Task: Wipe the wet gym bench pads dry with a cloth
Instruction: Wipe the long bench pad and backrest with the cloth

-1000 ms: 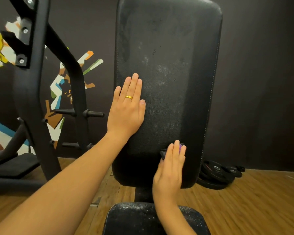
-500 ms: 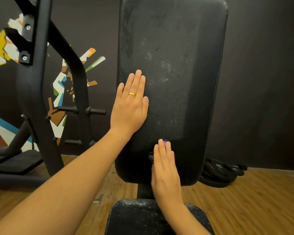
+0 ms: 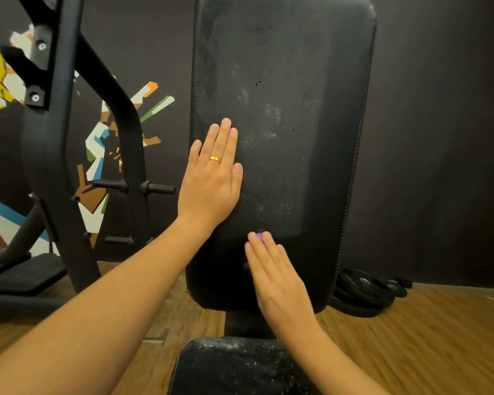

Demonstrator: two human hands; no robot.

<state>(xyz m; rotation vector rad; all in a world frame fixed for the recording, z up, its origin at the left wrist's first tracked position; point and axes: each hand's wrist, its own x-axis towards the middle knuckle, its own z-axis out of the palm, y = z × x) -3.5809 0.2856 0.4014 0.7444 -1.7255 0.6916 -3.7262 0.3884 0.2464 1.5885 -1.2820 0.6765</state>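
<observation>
The upright back pad fills the middle of the view, black and grained, with pale streaks and specks across its upper and middle face. The left hand lies flat against the pad's edge at about 9 o'clock from the pad's centre, fingers straight and together, pointing to 12 o'clock, holding nothing; a gold ring sits on one finger. The right hand is lower, at about 6 o'clock on the pad, with its fingers also straight and angled towards 11 o'clock. It presses the cloth flat against the pad rather than clutching it. Most of the cloth is hidden under the palm (only a purple scrap shows by the fingertips, and a dark fold by the thumb side).

The seat pad sits at 6 o'clock in the view, below the back pad and apart from it, its surface dotted with droplets. Neither hand touches it.

At 9 o'clock stands a black rack frame with pegs, in front of a colourful mural on the dark wall. At 4 o'clock a stack of weight plates lies on the wooden floor, just behind the back pad's lower corner.
</observation>
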